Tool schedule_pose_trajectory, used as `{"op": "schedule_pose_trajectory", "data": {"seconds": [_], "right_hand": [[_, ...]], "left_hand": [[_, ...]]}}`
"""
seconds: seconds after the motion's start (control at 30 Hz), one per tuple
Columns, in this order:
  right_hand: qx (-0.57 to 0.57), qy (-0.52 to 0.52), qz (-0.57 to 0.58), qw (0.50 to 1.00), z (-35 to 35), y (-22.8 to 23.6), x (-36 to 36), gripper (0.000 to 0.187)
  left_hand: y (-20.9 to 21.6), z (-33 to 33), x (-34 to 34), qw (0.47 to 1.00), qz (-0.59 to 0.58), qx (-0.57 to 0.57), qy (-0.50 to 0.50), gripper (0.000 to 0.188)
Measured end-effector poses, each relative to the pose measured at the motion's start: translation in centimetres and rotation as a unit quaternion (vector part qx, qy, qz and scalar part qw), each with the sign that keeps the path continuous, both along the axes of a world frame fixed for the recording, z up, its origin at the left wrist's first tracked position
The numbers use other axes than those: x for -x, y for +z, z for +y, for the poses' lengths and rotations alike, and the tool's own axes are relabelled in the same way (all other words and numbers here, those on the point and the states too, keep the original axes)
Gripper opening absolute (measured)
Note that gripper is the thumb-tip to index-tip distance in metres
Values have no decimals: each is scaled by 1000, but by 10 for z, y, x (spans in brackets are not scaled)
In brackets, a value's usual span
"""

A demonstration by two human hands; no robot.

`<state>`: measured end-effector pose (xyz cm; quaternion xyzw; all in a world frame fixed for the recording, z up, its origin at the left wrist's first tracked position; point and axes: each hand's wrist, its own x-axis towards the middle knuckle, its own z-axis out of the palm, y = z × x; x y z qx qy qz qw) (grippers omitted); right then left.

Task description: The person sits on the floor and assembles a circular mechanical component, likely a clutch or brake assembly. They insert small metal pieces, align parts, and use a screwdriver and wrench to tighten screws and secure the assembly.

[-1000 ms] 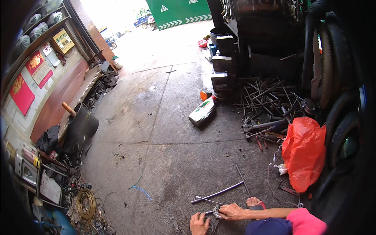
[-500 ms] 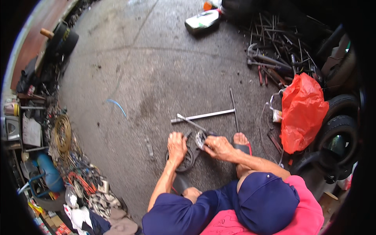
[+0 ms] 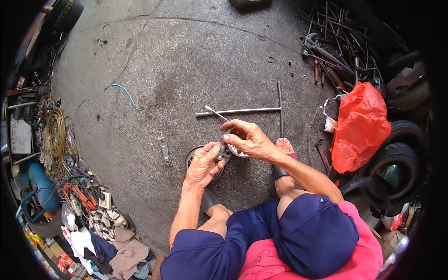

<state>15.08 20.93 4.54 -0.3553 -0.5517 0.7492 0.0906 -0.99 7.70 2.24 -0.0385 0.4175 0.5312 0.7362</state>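
My left hand point(image 3: 204, 164) pinches a small dark metal cylinder point(image 3: 220, 153) between thumb and fingertips. Above it, my right hand point(image 3: 250, 141) curls over, its thumb and fingers closed on the cylinder's upper end. Both hands meet over a dark round metal part point(image 3: 190, 156), which they partly cover. Under the right hand, a bright silver rounded part point(image 3: 238, 151) shows only in part. A thin rod with a pale tip point(image 3: 215, 113) runs beneath the right fingers. Just beyond lies a long T-shaped wrench point(image 3: 242, 111) on the ground.
A small flat metal piece point(image 3: 164, 150) lies left of my hands. Blue tubing point(image 3: 125, 92) rests farther off. Right are a red plastic bag point(image 3: 359, 128), tyres point(image 3: 396, 161) and piled metal rods and tools point(image 3: 333, 51). Cables point(image 3: 55, 135) and cloths point(image 3: 128, 254) crowd the left.
My hands have come together, lifting away from the round parts; the metal cylinder now shows between them. The view has shifted, so the far container is mostly out of sight.
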Motion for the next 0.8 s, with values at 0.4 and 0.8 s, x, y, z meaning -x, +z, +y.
{"op": "schedule_pose_trajectory", "data": {"seconds": [0.4, 0.8], "right_hand": [[-391, 70, -25, 917, -1, -72, 40, 23], [-386, 130, -170, 897, -6, -87, 46, 16]], "left_hand": [[-18, -53, 50, 868, 457, 165, 106, 17], [-77, -89, 25, 948, 233, 134, 168, 53]]}}
